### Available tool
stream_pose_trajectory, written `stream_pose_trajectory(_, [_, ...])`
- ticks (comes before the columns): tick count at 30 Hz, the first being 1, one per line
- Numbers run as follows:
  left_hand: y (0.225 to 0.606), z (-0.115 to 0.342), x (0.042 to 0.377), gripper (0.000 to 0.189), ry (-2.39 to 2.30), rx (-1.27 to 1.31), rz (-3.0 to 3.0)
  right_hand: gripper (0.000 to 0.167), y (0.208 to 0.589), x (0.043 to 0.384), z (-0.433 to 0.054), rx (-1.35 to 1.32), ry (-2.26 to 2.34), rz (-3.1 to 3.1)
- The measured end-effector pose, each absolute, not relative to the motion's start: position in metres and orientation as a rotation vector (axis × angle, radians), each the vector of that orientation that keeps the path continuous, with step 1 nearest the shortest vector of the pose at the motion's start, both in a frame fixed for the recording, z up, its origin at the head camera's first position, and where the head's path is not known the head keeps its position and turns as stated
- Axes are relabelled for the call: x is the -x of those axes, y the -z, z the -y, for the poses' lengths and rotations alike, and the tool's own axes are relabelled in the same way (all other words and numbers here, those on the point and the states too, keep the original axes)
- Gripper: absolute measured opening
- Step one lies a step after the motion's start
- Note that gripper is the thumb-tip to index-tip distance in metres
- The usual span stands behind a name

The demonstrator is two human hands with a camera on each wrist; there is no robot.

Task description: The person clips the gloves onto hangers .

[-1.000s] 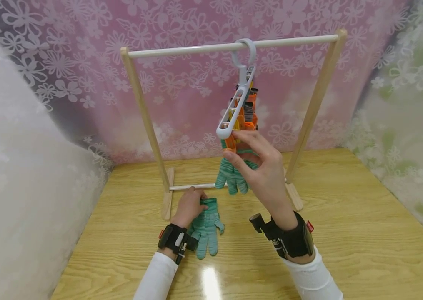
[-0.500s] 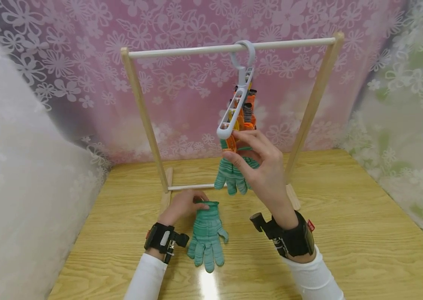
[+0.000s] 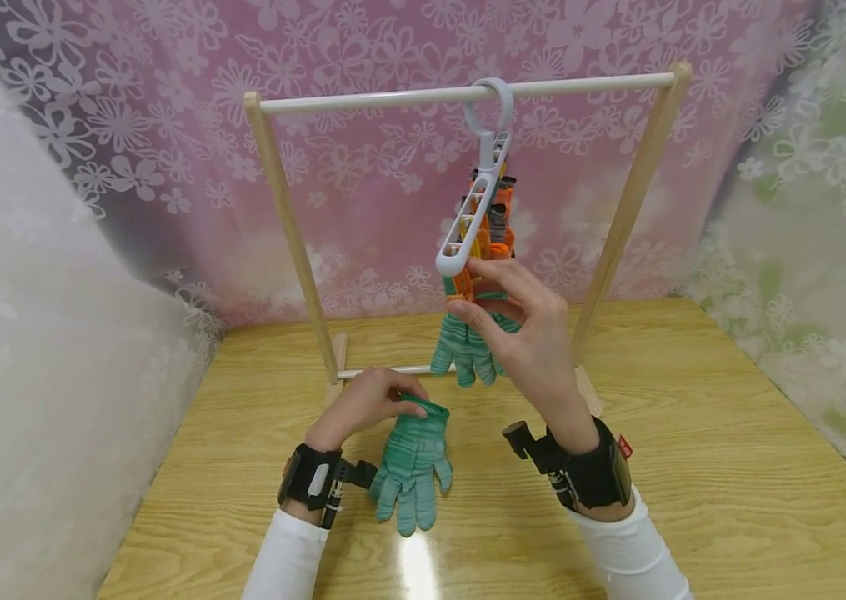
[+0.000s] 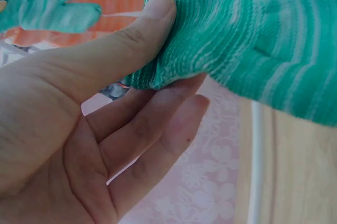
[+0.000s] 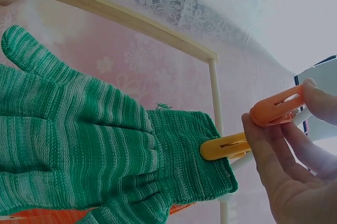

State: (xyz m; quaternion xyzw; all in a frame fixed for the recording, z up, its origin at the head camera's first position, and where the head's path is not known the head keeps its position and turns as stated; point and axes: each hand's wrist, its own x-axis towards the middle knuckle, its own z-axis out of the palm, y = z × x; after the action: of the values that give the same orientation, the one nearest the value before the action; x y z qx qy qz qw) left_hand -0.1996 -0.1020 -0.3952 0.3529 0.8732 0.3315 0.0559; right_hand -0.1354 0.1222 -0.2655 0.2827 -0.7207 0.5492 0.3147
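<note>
My left hand (image 3: 368, 402) pinches a green striped knit glove (image 3: 417, 462) by its cuff, thumb on one side and fingers on the other. The glove's fingers point down toward me, low over the table. Up at the near end of a light grey hanger (image 3: 453, 265), my right hand (image 3: 535, 329) pinches an orange clothespin (image 5: 276, 109) between thumb and fingers. A second green glove (image 5: 100, 134) hangs just behind it, its cuff held by a yellow clothespin (image 5: 217, 148). In the head view my right hand partly covers that hanging glove.
The hanger hooks over the white top bar (image 3: 392, 99) of a wooden rack (image 3: 289, 217). More orange and grey gloves (image 3: 499, 221) hang farther back along it. A lower white bar (image 3: 392, 370) joins the rack's legs above the wooden table (image 3: 693, 467).
My left hand first drew the green glove toward me along the table, then raised its cuff and shifted it slightly right. My right hand has stayed at the orange clothespin.
</note>
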Motion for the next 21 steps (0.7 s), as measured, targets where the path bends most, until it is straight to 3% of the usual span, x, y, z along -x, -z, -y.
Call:
stream_pose_trajectory(12, [0.366, 0.101, 0.183, 0.021, -1.106, -1.217, -2.696, 0.043, 0.264, 0.135, -0.121, -0.732, -1.42, 1.939])
stream_pose_trajectory(21, [0.351, 0.102, 0.173, 0.017, -1.232, -1.184, -2.737, 0.039, 0.262, 0.135, -0.119, -0.715, -1.408, 1.993])
